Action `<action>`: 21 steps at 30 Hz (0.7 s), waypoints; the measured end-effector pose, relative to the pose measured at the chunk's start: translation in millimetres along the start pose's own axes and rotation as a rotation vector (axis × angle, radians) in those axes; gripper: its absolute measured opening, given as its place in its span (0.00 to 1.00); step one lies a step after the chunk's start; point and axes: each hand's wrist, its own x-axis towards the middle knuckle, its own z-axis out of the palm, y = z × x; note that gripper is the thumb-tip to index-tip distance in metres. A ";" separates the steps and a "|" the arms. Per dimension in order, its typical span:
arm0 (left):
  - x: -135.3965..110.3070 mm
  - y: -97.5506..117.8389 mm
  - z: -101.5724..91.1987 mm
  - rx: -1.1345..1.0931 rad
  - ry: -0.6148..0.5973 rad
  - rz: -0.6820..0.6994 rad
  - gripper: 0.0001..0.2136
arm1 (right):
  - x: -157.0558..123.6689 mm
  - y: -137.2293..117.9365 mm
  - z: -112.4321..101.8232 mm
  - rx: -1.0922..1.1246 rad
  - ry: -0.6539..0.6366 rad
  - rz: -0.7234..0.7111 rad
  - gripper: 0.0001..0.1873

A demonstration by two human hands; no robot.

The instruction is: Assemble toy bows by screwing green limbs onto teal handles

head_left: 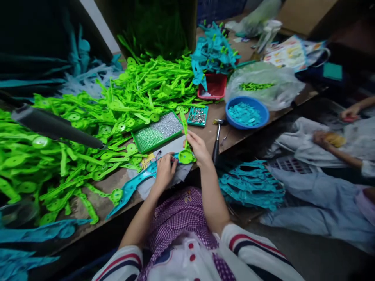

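Note:
My right hand (199, 147) grips a bright green plastic part (185, 157), long-armed with a round cup at its lower end, close to the table's front edge. Beside it, my left hand (165, 170) has its fingers bent down on a long blue plastic part (136, 181), which lies slantwise on a pale cloth (181, 173). Thin dark wires (158, 153) show by the left fingers. The blue part's right end is partly covered by my hands and the green part. What lies under the left fingertips is too small to make out.
Green parts (158, 82) are heaped across the table. A green tray (159, 131) of tiny pieces, a teal box (198, 116) of metal bits, a hammer (217, 138) and a blue bowl (247, 112) lie around. Blue parts (252, 183) are stacked at right, near another person's legs (316, 210).

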 end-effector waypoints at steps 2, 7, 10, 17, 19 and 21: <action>-3.8 -0.9 -2.1 -0.021 -0.010 -0.001 0.03 | -4.0 0.2 -2.6 0.008 0.000 -0.005 0.32; -8.3 2.7 -4.1 -0.167 0.018 -0.045 0.08 | -32.0 15.4 -62.8 -0.119 0.039 0.171 0.34; -10.2 7.7 -13.0 -0.253 0.165 -0.034 0.13 | -23.8 25.6 -84.7 -0.222 0.106 0.152 0.35; -39.8 2.1 -48.1 -0.131 0.138 0.117 0.14 | 34.8 54.0 -60.2 -0.523 0.110 0.074 0.36; -40.7 -1.9 -44.3 -0.035 0.078 0.105 0.12 | 43.5 58.0 -52.4 -0.686 0.137 0.013 0.33; -36.0 -5.2 -35.2 0.043 0.020 0.111 0.09 | 45.4 57.1 -47.9 -0.855 0.142 -0.058 0.28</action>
